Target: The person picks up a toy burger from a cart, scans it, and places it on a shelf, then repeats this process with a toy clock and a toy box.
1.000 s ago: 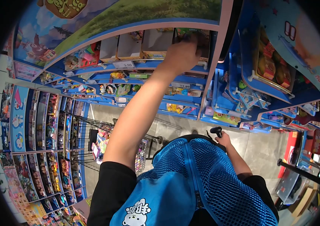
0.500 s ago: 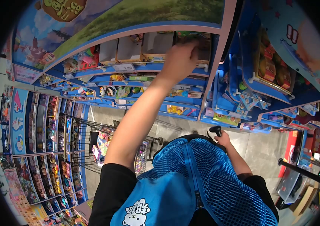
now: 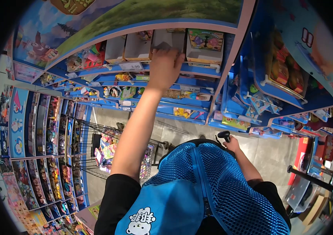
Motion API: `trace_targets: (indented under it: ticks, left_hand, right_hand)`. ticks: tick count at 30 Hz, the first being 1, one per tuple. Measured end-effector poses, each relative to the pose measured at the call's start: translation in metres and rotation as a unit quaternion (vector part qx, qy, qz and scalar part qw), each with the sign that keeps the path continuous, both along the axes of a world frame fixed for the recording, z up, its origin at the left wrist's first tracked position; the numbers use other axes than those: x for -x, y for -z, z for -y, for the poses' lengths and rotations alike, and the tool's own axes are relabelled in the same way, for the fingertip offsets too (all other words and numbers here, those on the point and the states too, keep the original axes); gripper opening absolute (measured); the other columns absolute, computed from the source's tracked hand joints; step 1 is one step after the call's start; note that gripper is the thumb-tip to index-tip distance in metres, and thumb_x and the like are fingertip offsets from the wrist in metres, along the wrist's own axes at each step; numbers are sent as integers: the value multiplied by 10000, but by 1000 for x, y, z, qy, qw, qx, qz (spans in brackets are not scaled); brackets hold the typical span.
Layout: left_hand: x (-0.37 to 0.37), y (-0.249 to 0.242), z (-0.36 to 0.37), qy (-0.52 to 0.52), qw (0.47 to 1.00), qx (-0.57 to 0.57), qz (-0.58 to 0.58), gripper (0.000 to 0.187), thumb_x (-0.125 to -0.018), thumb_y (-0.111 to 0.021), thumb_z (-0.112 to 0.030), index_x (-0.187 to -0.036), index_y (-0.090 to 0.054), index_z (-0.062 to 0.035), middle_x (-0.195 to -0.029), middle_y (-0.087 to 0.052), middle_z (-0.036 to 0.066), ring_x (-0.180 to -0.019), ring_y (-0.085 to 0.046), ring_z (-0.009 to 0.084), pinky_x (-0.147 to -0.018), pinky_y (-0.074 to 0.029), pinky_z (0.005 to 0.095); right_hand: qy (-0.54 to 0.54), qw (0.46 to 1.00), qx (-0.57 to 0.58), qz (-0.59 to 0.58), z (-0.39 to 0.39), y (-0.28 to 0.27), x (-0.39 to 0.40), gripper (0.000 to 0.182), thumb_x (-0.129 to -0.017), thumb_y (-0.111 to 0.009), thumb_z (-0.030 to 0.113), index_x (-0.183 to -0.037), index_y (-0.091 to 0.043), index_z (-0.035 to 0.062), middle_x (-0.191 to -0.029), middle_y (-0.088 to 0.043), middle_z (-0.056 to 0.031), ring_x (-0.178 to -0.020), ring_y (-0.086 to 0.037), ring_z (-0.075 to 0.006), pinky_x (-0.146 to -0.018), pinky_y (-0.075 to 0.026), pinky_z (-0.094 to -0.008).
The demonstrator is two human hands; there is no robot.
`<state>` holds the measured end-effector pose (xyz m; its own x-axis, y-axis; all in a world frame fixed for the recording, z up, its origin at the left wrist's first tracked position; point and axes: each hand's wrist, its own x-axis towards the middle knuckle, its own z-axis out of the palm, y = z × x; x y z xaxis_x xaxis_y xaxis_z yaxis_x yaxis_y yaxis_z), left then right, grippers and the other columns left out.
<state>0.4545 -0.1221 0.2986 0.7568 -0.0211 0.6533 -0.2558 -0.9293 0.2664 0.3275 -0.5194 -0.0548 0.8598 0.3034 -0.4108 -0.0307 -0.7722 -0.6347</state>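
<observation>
My left hand (image 3: 165, 68) reaches up to the upper shelf, at the front edge of a grey open display box (image 3: 169, 40). Its fingers bend over that edge, with the thumb apart at the right; nothing shows in its grasp. Right of this hand stands another open box (image 3: 204, 56) with a green and yellow picture card (image 3: 206, 39) at its back. A price label (image 3: 130, 66) reading 3.90 hangs on the shelf edge, left of the hand. Low beside my body, my right hand (image 3: 233, 144) is closed round a black knobbed handle (image 3: 224, 136).
A wire shopping cart (image 3: 84, 160) holding colourful packages (image 3: 107, 149) stands at the lower left. Toy shelves (image 3: 51, 145) line the left side. A rack with boxed toys (image 3: 284, 74) is at the right. Grey floor (image 3: 268, 150) shows between the shelves and my body.
My left hand has moved left from the rightmost box to the grey box beside it. The green and yellow card is now uncovered. My right hand has stayed on the handle.
</observation>
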Motion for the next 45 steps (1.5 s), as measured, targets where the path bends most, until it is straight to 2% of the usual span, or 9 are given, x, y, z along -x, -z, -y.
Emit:
trace_targets:
  ticks: [3, 9, 16, 22, 23, 29, 32, 38, 45]
  left_hand:
    - [6, -1, 0, 6, 1000, -10, -14, 194, -895, -654, -221, -821, -662, -41, -728, -633, 137, -763, -610, 350, -860, -420, 488]
    - [18, -4, 1, -22, 998, -18, -52, 242, -918, -648, -273, -853, -676, -42, -814, -656, 152, -825, -600, 372, -866, -435, 457]
    - [22, -8, 4, -14, 998, 45, -38, 175, -881, -676, -193, -936, -656, -28, -979, -632, 170, -983, -573, 374, -868, -437, 461]
    - [17, -10, -19, -74, 992, -28, 101, 258, -814, -688, -151, -1033, -612, -36, -1106, -553, 175, -1029, -543, 384, -900, -385, 545]
    - [17, -9, -24, -83, 991, -33, 96, 291, -834, -697, -205, -1058, -606, -44, -1135, -533, 177, -1048, -557, 385, -940, -358, 619]
    - [24, 0, -36, -186, 979, -38, -75, 357, -961, -560, -391, -1082, -619, -60, -929, -623, 132, -1062, -592, 372, -989, -267, 762]
    - [24, 8, -35, -189, 980, -68, -16, 355, -986, -513, -402, -1036, -644, -76, -833, -632, 112, -1024, -602, 365, -981, -281, 762]
    - [28, 10, -37, -175, 983, -54, -31, 354, -989, -517, -398, -957, -671, -81, -891, -621, 109, -1030, -583, 358, -985, -274, 769]
    - [39, 24, -38, -151, 987, -35, -31, 455, -975, -561, -370, -1360, -511, -133, -1362, -533, 137, -1380, -358, 402, -1026, -207, 735]
  right_hand:
    - [40, 994, -1, -100, -7, -24, -6, 424, -705, -725, 240, -984, -592, -49, -756, -671, -236, -578, -691, -315, -637, -576, -403]
    - [36, 993, -4, -113, -9, -25, -11, 423, -707, -723, 240, -989, -593, -48, -756, -673, -232, -604, -697, -326, -645, -574, -413]
    - [-10, 1000, 8, -23, -2, -10, -6, 443, -699, -727, 248, -1006, -598, -44, -781, -675, -248, -673, -703, -351, -680, -565, -431]
    - [0, 998, 26, -58, 0, -20, -4, 449, -690, -726, 258, -1002, -600, -39, -820, -680, -246, -714, -705, -355, -701, -563, -428]
    - [-7, 998, 29, -47, 0, -18, -4, 448, -689, -727, 258, -1000, -599, -38, -825, -681, -245, -721, -705, -357, -705, -563, -428]
    - [-7, 999, 24, -43, 4, -24, -5, 444, -689, -729, 274, -983, -599, -33, -841, -681, -253, -758, -701, -370, -727, -559, -436]
    - [-16, 999, 29, -31, 8, -18, -5, 446, -690, -730, 286, -974, -599, -32, -847, -679, -255, -781, -696, -378, -737, -554, -439]
    - [-20, 997, 45, -61, 11, -18, -9, 441, -686, -729, 293, -954, -597, -32, -852, -675, -264, -805, -687, -393, -746, -543, -451]
    - [-36, 996, 26, -74, 6, -11, -13, 446, -683, -722, 307, -939, -599, -37, -845, -667, -276, -825, -671, -419, -751, -534, -462]
